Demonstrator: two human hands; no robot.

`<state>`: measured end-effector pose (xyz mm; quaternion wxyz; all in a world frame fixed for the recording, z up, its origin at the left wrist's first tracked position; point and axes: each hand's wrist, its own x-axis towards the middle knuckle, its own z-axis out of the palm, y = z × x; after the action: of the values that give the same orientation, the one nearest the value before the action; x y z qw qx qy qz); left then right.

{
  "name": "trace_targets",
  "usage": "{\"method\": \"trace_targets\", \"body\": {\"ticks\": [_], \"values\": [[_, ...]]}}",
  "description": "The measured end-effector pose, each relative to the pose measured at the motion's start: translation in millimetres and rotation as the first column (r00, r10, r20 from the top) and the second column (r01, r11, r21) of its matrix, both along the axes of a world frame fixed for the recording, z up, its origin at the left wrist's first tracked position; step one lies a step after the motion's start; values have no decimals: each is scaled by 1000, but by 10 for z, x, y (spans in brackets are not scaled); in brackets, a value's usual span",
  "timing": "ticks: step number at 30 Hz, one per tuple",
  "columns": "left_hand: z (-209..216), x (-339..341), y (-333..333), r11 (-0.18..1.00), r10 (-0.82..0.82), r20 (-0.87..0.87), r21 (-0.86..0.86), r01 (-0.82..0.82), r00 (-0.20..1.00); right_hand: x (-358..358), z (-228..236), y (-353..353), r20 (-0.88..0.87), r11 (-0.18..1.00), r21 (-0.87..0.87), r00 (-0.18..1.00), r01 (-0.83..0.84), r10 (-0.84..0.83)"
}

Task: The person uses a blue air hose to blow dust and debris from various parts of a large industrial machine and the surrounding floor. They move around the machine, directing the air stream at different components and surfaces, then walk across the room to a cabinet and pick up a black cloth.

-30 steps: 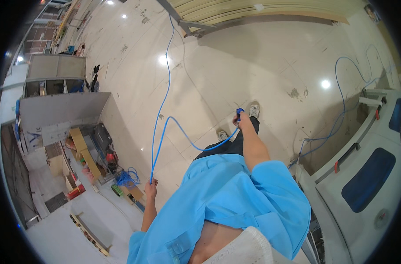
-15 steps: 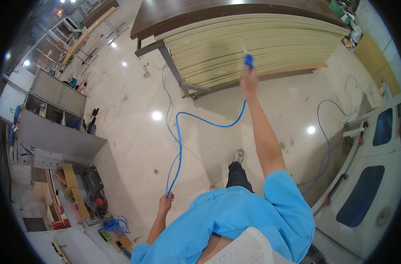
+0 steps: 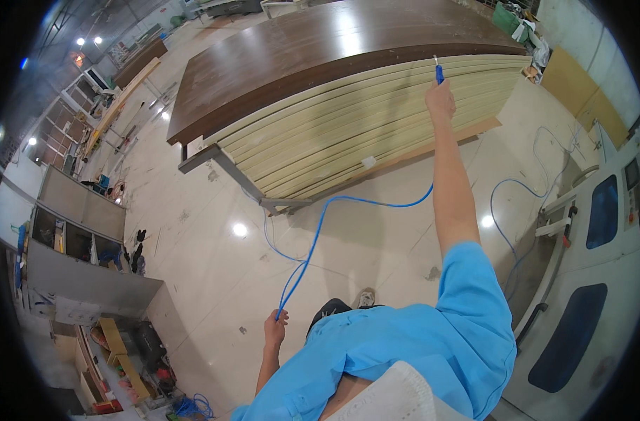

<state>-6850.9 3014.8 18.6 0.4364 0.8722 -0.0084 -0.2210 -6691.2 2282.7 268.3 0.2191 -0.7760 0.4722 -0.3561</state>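
My right hand, arm stretched forward, is closed around a blue air blow gun with a thin light-coloured nozzle. The nozzle reaches up toward the far right edge of a dark brown board, which tops a stack of pale yellow-edged panels. A blue air hose hangs from the right hand and curves back to the left. Low and to the left, my left hand is closed on a length of that hose. A further loop of hose trails from there to the floor.
A grey metal frame supports the stack's left corner. To the right stands a white machine with dark windows, blue hose lying beside it. Grey cabinets and cluttered shelves line the left. A small white scrap clings to the panel edges.
My right hand has moved forward and right with the blow gun, up to the board's edge. The view has shifted closer to the stack, showing more of its top. My left hand keeps the hose.
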Motion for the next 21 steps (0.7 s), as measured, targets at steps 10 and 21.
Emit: {"method": "trace_targets", "body": {"ticks": [10,21], "values": [[-451,1157,-1392,987,-119,-126,-121,104,985,1300,-32,-396,72,884,-53,881,-464,467],[-478,2517,-2963,935,-343,-158,41,353,926,877,169,-2867,-122,989,51,984,137,-130]]}}
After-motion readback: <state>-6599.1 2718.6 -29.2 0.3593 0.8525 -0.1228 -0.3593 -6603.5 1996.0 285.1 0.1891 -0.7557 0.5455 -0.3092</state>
